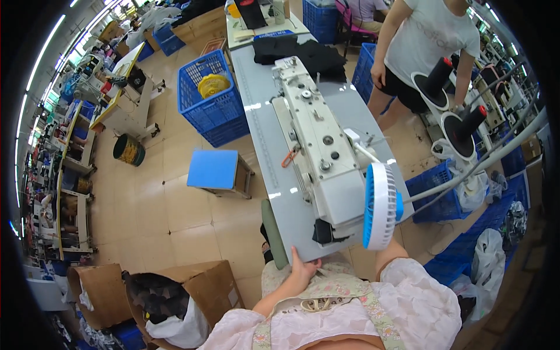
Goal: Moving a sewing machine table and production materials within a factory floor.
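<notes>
My left hand (303, 273) is at the near edge of the grey sewing table (262, 146), its thumb lying along the top and its fingers curled against the edge. My right forearm (392, 252) goes up behind a white and blue fan (380, 205), which hides the right hand. On the table stands a long white industrial sewing machine (321, 146). A small black piece of cloth (324, 231) lies by its near end. Orange-handled snips (289, 157) rest against the machine's left side. Black fabric (300, 55) is heaped at the table's far end.
Left of the table are a blue stool (213, 170) and a blue crate (204, 114) with a yellow basket (213, 86). Two black thread cones (437, 79) stand on the right. Another person (431, 46) is beyond them. Cardboard boxes (216, 286) sit at lower left.
</notes>
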